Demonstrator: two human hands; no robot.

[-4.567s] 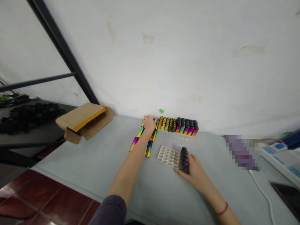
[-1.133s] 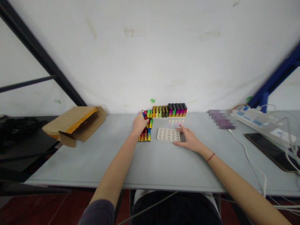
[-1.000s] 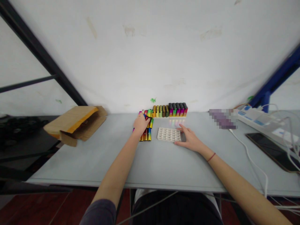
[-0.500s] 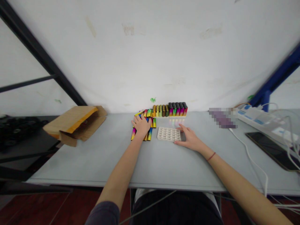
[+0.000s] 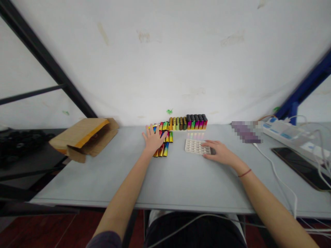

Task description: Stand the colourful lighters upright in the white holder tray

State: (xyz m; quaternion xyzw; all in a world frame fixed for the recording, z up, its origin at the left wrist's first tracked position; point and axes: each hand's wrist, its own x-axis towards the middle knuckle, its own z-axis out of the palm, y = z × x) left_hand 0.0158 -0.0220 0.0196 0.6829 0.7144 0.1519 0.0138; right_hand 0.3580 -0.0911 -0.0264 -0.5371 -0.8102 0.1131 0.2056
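White, the tray point(image 5: 194, 146) is pinched by the right hand point(image 5: 219, 152); the left hand point(image 5: 153, 140) (fingers spread) partly covers multicoloured pieces point(image 5: 166, 150)

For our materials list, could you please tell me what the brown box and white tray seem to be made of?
The brown box: apparently cardboard, matte, given its bent flaps. The white tray: probably moulded plastic, dull-looking, given its regular pockets; pulp is possible.

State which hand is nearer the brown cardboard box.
Left. The left hand is right of the box, over shiny multicoloured pieces; the right hand is farther right, on the white pitted tray.
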